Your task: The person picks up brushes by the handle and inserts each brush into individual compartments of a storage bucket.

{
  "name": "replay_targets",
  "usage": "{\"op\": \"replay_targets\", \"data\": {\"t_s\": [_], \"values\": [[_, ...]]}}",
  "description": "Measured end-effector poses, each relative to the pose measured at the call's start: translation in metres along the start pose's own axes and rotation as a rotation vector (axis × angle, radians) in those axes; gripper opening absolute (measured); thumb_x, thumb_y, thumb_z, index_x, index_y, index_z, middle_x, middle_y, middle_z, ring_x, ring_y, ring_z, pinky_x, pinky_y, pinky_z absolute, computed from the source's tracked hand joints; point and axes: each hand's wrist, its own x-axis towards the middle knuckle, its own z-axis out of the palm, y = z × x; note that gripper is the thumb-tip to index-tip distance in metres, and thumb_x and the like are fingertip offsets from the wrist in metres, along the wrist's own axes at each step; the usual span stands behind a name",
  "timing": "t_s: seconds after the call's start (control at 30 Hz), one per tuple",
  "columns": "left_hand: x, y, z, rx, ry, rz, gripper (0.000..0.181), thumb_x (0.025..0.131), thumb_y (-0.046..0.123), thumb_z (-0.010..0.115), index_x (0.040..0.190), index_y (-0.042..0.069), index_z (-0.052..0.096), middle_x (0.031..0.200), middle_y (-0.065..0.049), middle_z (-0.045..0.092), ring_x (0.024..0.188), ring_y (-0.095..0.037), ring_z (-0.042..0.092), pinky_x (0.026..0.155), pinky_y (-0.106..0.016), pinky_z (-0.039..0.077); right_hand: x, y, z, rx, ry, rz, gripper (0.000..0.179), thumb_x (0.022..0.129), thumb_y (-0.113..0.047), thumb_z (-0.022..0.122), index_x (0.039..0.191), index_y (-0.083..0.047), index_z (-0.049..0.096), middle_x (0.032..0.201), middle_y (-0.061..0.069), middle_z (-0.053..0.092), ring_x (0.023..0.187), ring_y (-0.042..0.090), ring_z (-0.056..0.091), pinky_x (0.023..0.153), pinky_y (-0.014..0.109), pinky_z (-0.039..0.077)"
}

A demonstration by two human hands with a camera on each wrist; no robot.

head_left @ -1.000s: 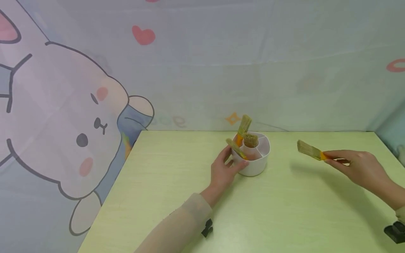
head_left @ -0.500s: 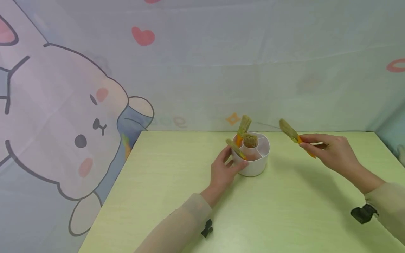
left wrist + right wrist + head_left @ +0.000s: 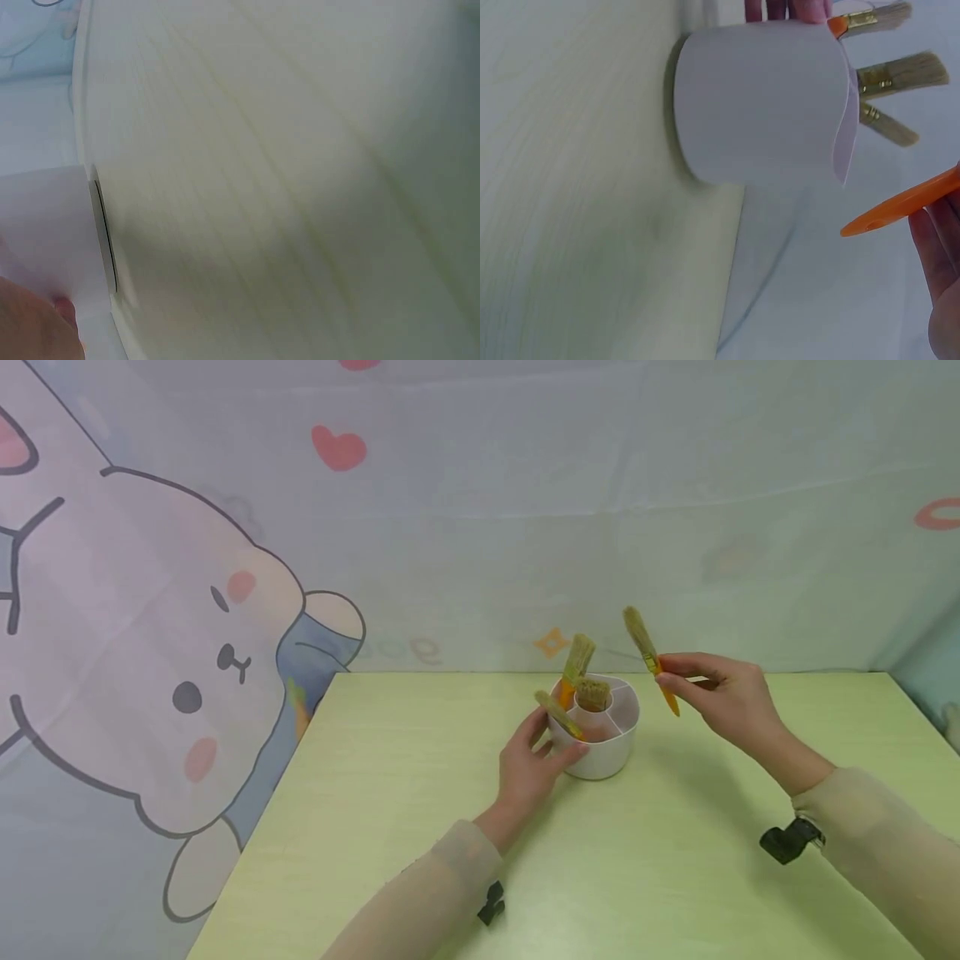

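A white round holder (image 3: 609,760) with divided compartments stands on the table, three paintbrushes in it with bristles up. One brush (image 3: 578,658) leans at the back left, another (image 3: 594,693) is in the central ring, and a third (image 3: 558,713) tilts left over the front. My left hand (image 3: 531,766) grips the holder's left side, thumb at the front of its wall. To the right, my right hand (image 3: 726,695) pinches a paintbrush (image 3: 649,660) by its orange handle, bristles up. In the right wrist view the handle's tip (image 3: 870,221) points toward the holder, apart from it.
The pale green table (image 3: 420,793) ends at the back against a hanging cloth (image 3: 480,527) printed with a rabbit and hearts. A black wrist device (image 3: 791,841) sits under the right sleeve, and another (image 3: 491,903) by the left sleeve.
My right hand has carried its paintbrush leftward and up toward the holder, turning it from nearly level to upright with the bristles up. The left hand and holder have stayed put.
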Motion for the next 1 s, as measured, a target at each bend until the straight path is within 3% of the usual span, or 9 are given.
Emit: {"op": "replay_targets", "data": {"t_s": [0.23, 0.67, 1.0], "values": [[0.0, -0.001, -0.001, 0.006, 0.009, 0.001, 0.075, 0.071, 0.031, 0.086, 0.137, 0.026, 0.053, 0.14, 0.015, 0.05, 0.129, -0.006, 0.047, 0.101, -0.03, 0.049, 0.008, -0.017, 0.016, 0.114, 0.003, 0.031, 0.031, 0.088, -0.03, 0.071, 0.116, -0.018, 0.071, 0.104, -0.007, 0.071, 0.095, -0.001, 0.063, 0.077, 0.011, 0.053], [0.0, -0.002, -0.002, 0.002, 0.009, 0.015, 0.073, 0.071, 0.035, 0.086, 0.136, 0.029, 0.053, 0.139, 0.015, 0.051, 0.128, -0.006, 0.048, 0.1, -0.032, 0.049, 0.013, -0.017, 0.042, 0.352, -0.005, 0.084, 0.036, 0.088, -0.025, 0.071, 0.117, -0.005, 0.068, 0.101, -0.007, 0.073, 0.094, 0.005, 0.066, 0.079, 0.019, 0.057], [-0.001, 0.0, -0.003, 0.003, -0.003, 0.015, 0.076, 0.073, 0.031, 0.085, 0.14, 0.02, 0.05, 0.14, 0.013, 0.05, 0.129, -0.004, 0.047, 0.101, -0.029, 0.048, 0.005, -0.009, 0.05, 0.171, -0.02, 0.079, 0.035, 0.088, -0.033, 0.069, 0.117, -0.013, 0.07, 0.11, 0.003, 0.071, 0.095, -0.001, 0.062, 0.079, 0.012, 0.053]]}}
